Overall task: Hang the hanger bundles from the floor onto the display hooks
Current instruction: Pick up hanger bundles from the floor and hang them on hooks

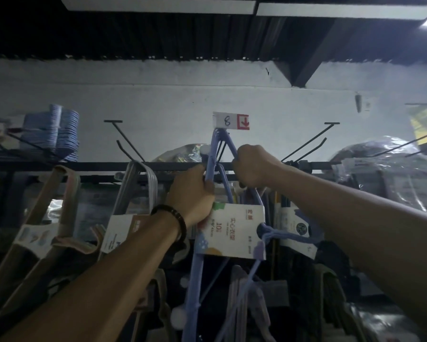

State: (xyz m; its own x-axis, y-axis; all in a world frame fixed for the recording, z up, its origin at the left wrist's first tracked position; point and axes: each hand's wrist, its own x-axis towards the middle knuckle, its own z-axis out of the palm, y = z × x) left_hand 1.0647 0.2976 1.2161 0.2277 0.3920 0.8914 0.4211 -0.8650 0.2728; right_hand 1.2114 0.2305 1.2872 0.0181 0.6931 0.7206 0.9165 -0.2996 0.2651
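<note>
Left hand (pixel 190 191) and right hand (pixel 250 166) each clench a sloping arm, the sound hold, of the likely light, stiff blue plastic hanger bundle (pixel 229 230) peaking at twelve o'clock.

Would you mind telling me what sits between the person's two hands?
In the head view, the blue hanger bundle rises between left hand and right hand.
</note>
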